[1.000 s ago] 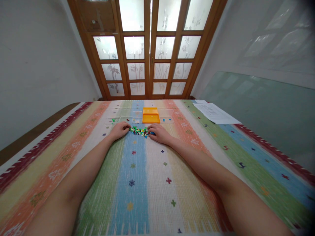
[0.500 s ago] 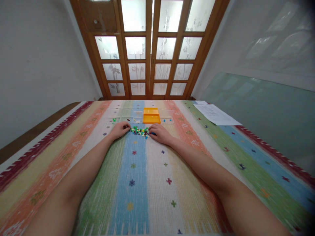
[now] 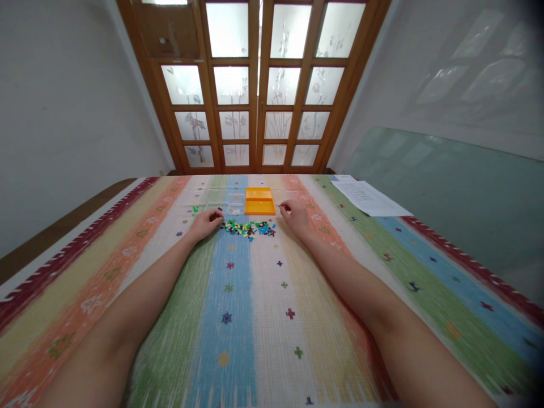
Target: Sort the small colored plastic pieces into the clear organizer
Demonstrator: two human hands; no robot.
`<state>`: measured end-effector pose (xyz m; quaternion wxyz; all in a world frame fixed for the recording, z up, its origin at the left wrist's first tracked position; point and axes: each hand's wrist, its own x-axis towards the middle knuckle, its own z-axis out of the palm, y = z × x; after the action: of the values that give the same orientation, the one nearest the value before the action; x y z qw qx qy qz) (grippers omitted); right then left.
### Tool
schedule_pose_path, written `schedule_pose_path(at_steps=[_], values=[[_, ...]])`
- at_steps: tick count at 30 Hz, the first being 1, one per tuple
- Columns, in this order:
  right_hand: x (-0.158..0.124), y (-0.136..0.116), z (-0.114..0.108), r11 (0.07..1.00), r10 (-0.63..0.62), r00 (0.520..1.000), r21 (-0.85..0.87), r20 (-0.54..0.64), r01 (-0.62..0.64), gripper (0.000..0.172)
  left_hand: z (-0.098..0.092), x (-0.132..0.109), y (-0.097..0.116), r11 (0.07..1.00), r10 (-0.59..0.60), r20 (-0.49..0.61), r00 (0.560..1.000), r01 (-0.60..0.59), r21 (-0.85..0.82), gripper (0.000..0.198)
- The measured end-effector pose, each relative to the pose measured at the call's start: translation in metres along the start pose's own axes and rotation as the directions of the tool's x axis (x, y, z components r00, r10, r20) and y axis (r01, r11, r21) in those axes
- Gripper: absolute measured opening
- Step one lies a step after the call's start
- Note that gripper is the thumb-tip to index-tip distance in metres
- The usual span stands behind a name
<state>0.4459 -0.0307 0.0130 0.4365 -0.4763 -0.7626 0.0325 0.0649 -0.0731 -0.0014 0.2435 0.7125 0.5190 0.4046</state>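
A spread of tiny coloured pieces (image 3: 247,228), like small building bricks in green, yellow, red, blue and white, lies on the striped tablecloth. At its left end rests my left hand (image 3: 205,224), fingertips pinched together; what they hold, if anything, is too small to make out. My right hand (image 3: 294,217) is above the pile's right end, just right of the open orange box (image 3: 260,211). Its thumb and finger are pinched, and anything between them is too small to name. Left of the orange box stand clear plastic compartments (image 3: 235,207) with a few pieces inside.
Printed paper sheets (image 3: 368,198) lie at the back right of the table. Behind the table is a wooden door with glass panes (image 3: 236,124). A pale green glass-like panel (image 3: 459,175) leans at the right wall.
My right hand has moved from the pile to the right and away from me, beside the orange box, uncovering blue pieces. My left hand has stayed nearly in place.
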Motion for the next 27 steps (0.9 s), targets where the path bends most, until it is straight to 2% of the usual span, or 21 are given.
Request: schedule_pose_path(at_steps=[6,10,16,27], values=[[0.005,0.018,0.001,0.963,0.261,0.964,-0.046,-0.057,-0.264,0.025,0.005,0.000,0.010,0.976,-0.070,-0.003,0.998,0.068,-0.207,0.019],[0.003,0.019,0.001,0.935,0.354,0.933,-0.014,-0.067,-0.356,0.029,0.006,0.000,0.014,0.963,-0.117,-0.028,0.993,0.107,-0.247,0.021],[0.002,0.019,0.001,0.922,0.386,0.920,-0.008,-0.074,-0.387,0.024,0.006,0.001,0.009,0.960,-0.148,-0.063,0.987,0.128,-0.248,0.018],[-0.002,0.006,0.004,0.949,0.315,0.949,-0.017,-0.031,-0.315,0.022,-0.003,0.006,0.002,0.968,-0.173,-0.234,0.957,0.122,-0.220,0.010]])
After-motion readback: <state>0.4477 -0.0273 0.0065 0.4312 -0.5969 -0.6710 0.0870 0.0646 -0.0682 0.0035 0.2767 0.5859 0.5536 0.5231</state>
